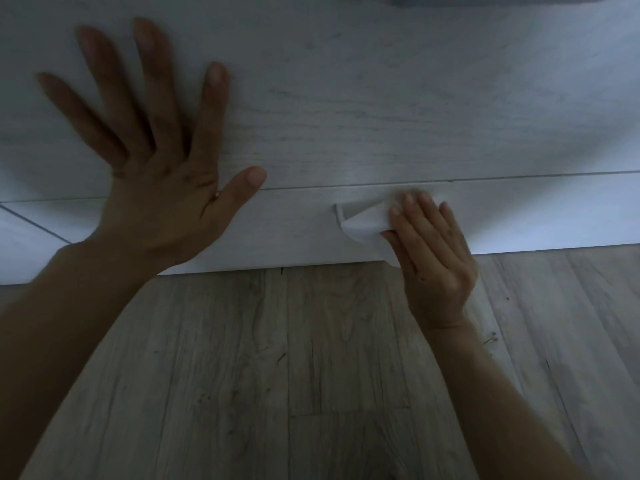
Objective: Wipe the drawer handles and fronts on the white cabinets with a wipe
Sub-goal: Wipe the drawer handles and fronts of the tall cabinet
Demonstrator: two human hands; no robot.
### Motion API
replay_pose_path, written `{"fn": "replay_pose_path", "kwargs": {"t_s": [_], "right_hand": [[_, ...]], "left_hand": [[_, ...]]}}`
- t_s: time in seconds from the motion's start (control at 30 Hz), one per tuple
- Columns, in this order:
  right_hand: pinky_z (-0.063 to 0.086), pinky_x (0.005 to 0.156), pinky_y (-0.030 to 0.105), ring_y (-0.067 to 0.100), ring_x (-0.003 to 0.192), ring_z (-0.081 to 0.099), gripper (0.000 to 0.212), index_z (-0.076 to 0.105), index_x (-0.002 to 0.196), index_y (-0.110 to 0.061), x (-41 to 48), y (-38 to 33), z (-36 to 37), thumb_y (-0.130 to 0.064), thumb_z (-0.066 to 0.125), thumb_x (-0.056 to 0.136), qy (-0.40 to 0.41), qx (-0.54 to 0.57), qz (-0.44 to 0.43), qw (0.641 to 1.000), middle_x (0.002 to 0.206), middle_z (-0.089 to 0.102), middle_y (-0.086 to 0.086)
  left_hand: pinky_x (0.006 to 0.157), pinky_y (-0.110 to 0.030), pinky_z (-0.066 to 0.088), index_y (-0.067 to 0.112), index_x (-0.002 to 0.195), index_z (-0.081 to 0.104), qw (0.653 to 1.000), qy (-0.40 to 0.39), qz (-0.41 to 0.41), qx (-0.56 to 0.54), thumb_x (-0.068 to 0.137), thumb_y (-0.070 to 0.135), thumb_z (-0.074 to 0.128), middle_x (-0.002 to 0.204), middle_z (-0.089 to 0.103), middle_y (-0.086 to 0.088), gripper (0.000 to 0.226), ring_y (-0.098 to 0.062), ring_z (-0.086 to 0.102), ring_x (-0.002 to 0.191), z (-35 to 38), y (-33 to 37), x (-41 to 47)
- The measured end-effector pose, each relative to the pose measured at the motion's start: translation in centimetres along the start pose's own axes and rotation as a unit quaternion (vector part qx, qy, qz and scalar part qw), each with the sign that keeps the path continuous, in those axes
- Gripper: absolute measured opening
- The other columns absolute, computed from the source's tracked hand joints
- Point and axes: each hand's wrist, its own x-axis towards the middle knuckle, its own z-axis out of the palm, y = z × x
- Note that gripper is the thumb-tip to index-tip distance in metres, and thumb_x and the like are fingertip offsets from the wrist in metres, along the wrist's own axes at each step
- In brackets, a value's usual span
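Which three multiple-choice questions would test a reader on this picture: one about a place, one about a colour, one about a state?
1. Where is the wipe?
A. On the floor.
B. Against the handle of the lower drawer front.
C. On top of the cabinet.

2. What colour is the wipe?
A. Blue.
B. Yellow.
C. White.

3. How is the left hand?
A. Open, with fingers spread.
B. Clenched in a fist.
C. Gripping a cloth.

Answers:
1 B: the right hand holds the wipe on the handle.
2 C: the wipe looks as pale as the cabinet behind it.
3 A: its straight, spread fingers lie over the upper drawer front.
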Motion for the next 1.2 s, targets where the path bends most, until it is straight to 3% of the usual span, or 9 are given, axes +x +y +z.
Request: {"fn": "replay_pose_path", "kwargs": {"t_s": [0.3,0.47,0.7,0.87,1.07,1.13,1.2], "right_hand": [[0.046,0.102,0.038,0.021,0.116,0.059,0.028,0.069,0.109,-0.003,1.9,-3.3,3.0,0.003,0.073,0.082,-0.046,0.074,-0.101,0.991,0.118,0.065,0.010],[0.049,0.099,0.040,0.022,0.114,0.061,0.025,0.067,0.111,-0.004,1.2,1.1,-0.4,-0.009,0.072,0.087,-0.058,0.032,-0.064,0.996,0.118,0.064,0.009],[0.039,0.109,0.034,0.020,0.117,0.058,0.026,0.064,0.114,-0.003,0.9,-1.2,1.0,-0.007,0.069,0.088,-0.040,0.026,-0.041,0.998,0.120,0.062,0.009],[0.044,0.105,0.036,0.021,0.117,0.059,0.027,0.069,0.110,-0.003,1.5,-3.5,2.7,0.003,0.071,0.084,-0.049,0.056,-0.075,0.994,0.119,0.065,0.011],[0.046,0.102,0.040,0.022,0.120,0.056,0.035,0.064,0.116,-0.004,0.8,1.6,-1.3,0.002,0.073,0.083,-0.083,0.022,-0.052,0.995,0.124,0.061,0.011],[0.050,0.096,0.041,0.025,0.118,0.058,0.035,0.065,0.116,-0.004,0.7,2.7,-2.1,0.002,0.074,0.082,-0.091,-0.001,-0.048,0.995,0.123,0.062,0.013],[0.052,0.091,0.036,0.029,0.113,0.060,0.031,0.066,0.117,-0.006,0.7,2.7,-2.5,-0.003,0.070,0.087,-0.094,-0.021,-0.031,0.995,0.122,0.063,0.018]], "left_hand": [[0.088,-0.086,0.015,0.038,0.142,-0.028,1.000,0.002,0.005,0.009,0.100,0.060,0.019,0.132,0.011,-0.058,0.067,-0.078,0.010,0.119,-0.1,0.0,0.1],[0.087,-0.086,0.014,0.036,0.142,-0.030,1.000,0.002,0.002,0.016,0.098,0.063,0.015,0.134,0.011,-0.056,0.068,-0.076,0.010,0.121,0.1,-0.3,0.1],[0.085,-0.088,0.013,0.031,0.144,-0.029,0.999,0.014,0.008,0.034,0.100,0.060,0.016,0.133,0.014,-0.056,0.069,-0.077,0.013,0.119,0.3,-0.2,0.2],[0.087,-0.087,0.012,0.036,0.143,-0.029,0.999,0.000,0.006,0.036,0.099,0.063,0.015,0.135,0.011,-0.056,0.068,-0.076,0.009,0.121,0.2,-0.3,0.2],[0.083,-0.089,0.011,0.029,0.146,-0.024,0.997,0.008,0.007,0.075,0.101,0.059,0.018,0.132,0.015,-0.056,0.069,-0.079,0.014,0.116,0.6,-0.4,0.3],[0.085,-0.088,0.009,0.026,0.147,-0.023,0.995,0.020,0.018,0.097,0.101,0.059,0.018,0.136,0.009,-0.053,0.070,-0.078,0.011,0.117,0.7,-0.6,0.2],[0.097,-0.078,-0.009,0.025,0.148,-0.022,0.990,0.039,0.050,0.123,0.100,0.060,0.018,0.148,-0.017,-0.035,0.071,-0.067,-0.005,0.126,0.8,-0.8,0.0]]}}
